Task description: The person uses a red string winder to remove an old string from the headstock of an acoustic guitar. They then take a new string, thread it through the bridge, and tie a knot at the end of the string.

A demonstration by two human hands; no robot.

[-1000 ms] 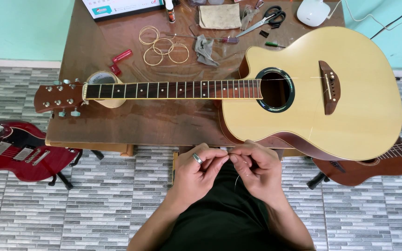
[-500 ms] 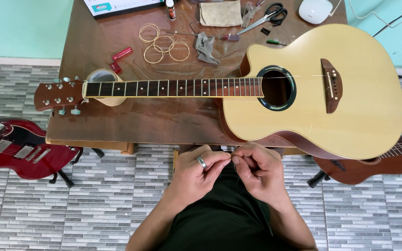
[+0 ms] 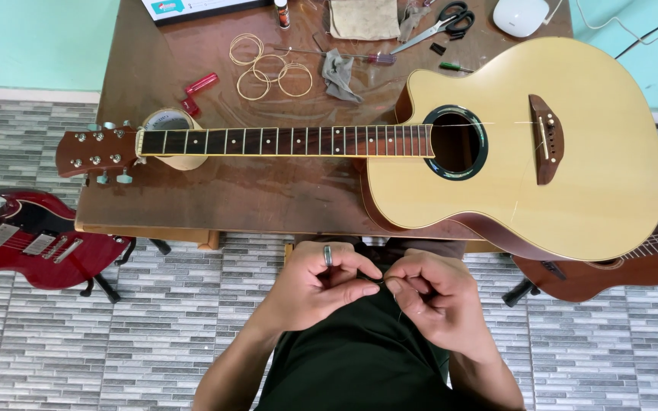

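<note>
My left hand (image 3: 321,285) and right hand (image 3: 432,293) meet at six o'clock over my lap, fingertips pinched on a thin guitar string (image 3: 396,304). I judge steady tension best, avoiding kinks. Beyond, the acoustic guitar (image 3: 512,144) lies across the table (image 3: 268,198); coiled strings (image 3: 268,72) at eleven o'clock; a white-and-teal printed card (image 3: 192,7) at the far edge.

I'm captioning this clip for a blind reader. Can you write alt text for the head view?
Seen from above, a person's left hand and right hand pinch a thin guitar string between their fingertips over the lap. Ahead, an acoustic guitar lies flat on a brown table with coiled strings and scissors; a red electric guitar stands at left.
</note>
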